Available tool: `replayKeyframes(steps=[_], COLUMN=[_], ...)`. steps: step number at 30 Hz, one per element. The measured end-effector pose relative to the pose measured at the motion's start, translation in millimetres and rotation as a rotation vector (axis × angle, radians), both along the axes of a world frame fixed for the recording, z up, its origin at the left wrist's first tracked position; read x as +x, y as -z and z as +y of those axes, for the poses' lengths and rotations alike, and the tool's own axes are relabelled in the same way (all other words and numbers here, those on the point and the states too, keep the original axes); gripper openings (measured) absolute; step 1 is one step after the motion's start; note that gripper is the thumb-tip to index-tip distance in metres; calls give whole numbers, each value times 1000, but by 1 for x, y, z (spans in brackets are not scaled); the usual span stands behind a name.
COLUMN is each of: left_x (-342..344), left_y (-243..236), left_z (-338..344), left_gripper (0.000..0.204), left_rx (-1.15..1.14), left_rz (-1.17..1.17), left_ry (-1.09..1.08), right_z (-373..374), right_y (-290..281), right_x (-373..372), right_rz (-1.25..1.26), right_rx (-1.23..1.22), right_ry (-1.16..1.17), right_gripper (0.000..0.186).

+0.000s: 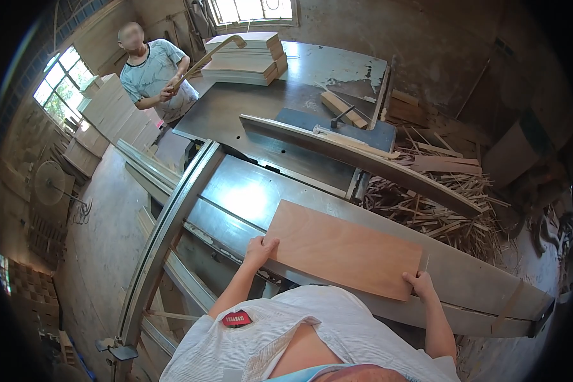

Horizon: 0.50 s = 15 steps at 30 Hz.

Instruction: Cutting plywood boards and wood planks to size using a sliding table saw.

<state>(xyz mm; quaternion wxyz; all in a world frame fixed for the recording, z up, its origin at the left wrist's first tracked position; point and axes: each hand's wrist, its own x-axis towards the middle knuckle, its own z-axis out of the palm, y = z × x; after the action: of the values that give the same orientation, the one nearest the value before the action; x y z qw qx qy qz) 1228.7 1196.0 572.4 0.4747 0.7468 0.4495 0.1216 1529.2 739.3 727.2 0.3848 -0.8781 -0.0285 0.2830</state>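
Observation:
A rectangular, reddish-brown wooden board (344,250), probably plywood, lies at a slant over the metal sliding table (239,188) of a saw bench, close in front of my body. My left hand (259,251) grips the board's left end, thumb on top and the other fingers mostly hidden. At the opposite end, my right hand (421,284) holds the near right corner, its thumb on the upper face and its fingers out of sight. A long metal fence (356,162) runs beyond the board, apart from it.
A co-worker (156,76) stands at the far left with a long wooden stick (207,58). Stacked boards (242,60) sit on the bench's far end. Offcuts (445,197) are heaped beyond the fence. A metal rail (165,235) juts out at my left. A wood block (344,109) rests near the fence.

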Motion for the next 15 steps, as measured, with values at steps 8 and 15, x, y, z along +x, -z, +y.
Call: replayKeyframes(steps=[8,15], left_x=[-1,1], left_y=[-2,3], left_z=[0,-6], left_gripper=[73,72], left_rx=[14,18], left_rz=[10,-14], left_ry=[-11,-37], right_z=[2,1], right_y=[-1,-5], right_x=[-1,0], right_rz=[3,13], right_rx=[14,-50], right_ry=[-31,-2], right_gripper=[49,50])
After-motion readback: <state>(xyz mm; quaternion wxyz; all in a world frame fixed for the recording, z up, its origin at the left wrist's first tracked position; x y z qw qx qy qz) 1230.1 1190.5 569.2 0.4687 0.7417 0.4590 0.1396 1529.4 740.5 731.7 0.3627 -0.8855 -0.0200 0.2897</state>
